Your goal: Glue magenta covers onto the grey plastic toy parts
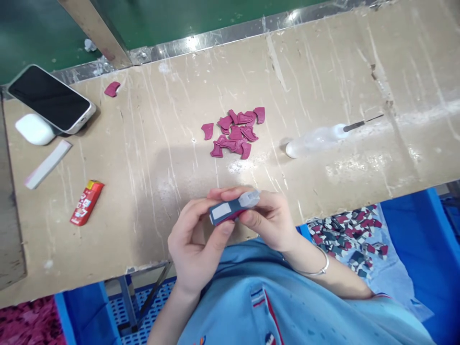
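Near the table's front edge, a small dark blue part point(223, 211) with a pale grey panel, a maroon underside and a light grey end is held between both hands. My left hand point(199, 236) pinches its left end between thumb and fingers. At the light grey end on the right, my right hand point(271, 218) has its thumb and fingers closed round the same part. Just beyond the hands lies a loose pile of maroon pieces point(235, 133), some overlapping. A translucent bottle point(316, 141) with a thin dark needle tip lies on its side to the right.
A phone point(52, 98), a white case point(35, 129), a pale strip point(48, 165) and a red lighter point(86, 202) lie on the table point(151, 120) at left. One maroon piece point(112, 89) sits near the back edge. Below right, a blue bin point(413, 235) holds mixed pieces.
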{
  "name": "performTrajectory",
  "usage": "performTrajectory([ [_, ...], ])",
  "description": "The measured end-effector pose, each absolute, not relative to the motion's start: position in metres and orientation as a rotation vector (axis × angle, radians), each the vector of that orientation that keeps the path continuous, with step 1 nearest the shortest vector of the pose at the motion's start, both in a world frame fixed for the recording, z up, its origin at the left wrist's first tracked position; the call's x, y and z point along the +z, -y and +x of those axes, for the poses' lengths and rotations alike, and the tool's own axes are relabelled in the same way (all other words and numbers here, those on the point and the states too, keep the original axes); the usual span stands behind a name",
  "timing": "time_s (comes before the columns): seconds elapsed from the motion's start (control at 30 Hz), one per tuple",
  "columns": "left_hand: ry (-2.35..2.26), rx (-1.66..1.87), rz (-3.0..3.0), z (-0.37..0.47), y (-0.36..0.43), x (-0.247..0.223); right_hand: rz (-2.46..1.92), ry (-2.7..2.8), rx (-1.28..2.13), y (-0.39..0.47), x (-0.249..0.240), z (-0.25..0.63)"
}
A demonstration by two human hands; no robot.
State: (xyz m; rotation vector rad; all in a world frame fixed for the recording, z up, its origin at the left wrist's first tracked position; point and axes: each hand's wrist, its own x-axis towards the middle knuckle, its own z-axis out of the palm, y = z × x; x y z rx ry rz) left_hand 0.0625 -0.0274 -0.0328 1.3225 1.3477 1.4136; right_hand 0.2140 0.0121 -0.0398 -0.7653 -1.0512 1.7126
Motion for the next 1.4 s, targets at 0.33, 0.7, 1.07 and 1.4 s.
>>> performTrajectory([
  [0.33, -1.334, 1.557, 1.323, 0.069, 0.031, -0.044, -0.794, 1.007, 1.645, -0.005, -0.040, 0.206],
  [0.7, -1.413, 1.421, 1.224, 0.062, 0.024, -0.038, -0.855, 0.876, 1.742, 0.004, -0.054, 0.196],
  [1.07, -1.239, 1.118, 0.780, 0.055, 0.021, -0.026, -0.902, 1.009, 1.796, -0.007, -0.045, 0.206],
  [1.4, -1.140, 0.947, 0.765, 0.050, 0.020, -0.028, -0.904, 0.874, 2.156, -0.021, -0.037, 0.210],
])
